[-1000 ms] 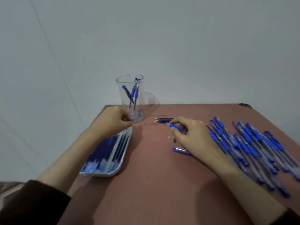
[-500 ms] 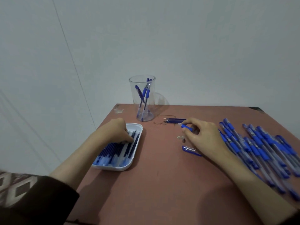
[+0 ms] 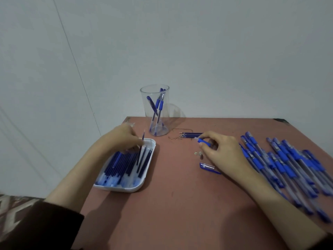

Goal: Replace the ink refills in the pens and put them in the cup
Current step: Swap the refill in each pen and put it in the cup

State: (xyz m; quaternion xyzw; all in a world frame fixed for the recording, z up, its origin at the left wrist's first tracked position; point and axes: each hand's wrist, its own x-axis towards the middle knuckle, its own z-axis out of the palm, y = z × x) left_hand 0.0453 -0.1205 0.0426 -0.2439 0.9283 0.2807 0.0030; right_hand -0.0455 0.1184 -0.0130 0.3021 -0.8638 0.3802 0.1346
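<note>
Blue pens (image 3: 288,165), clear cup (image 3: 155,109); any markings unreadable.

Your right hand (image 3: 221,152) hides most of the pen barrel (image 3: 203,141) it pinches. The small parts (image 3: 199,153) beside it are too tiny to identify. The pen pile (image 3: 292,165) runs off the right edge, blurred. Your left hand (image 3: 120,139) covers the refill ends in the tray (image 3: 144,179).

The left hand (image 3: 122,139) reaches toward the desk's (image 3: 180,204) far left corner, fingertips pinched on a refill (image 3: 141,150). The right hand (image 3: 223,152) rests mid-desk, fingers curled around a pen barrel (image 3: 203,141). Both forearms are bare.
</note>
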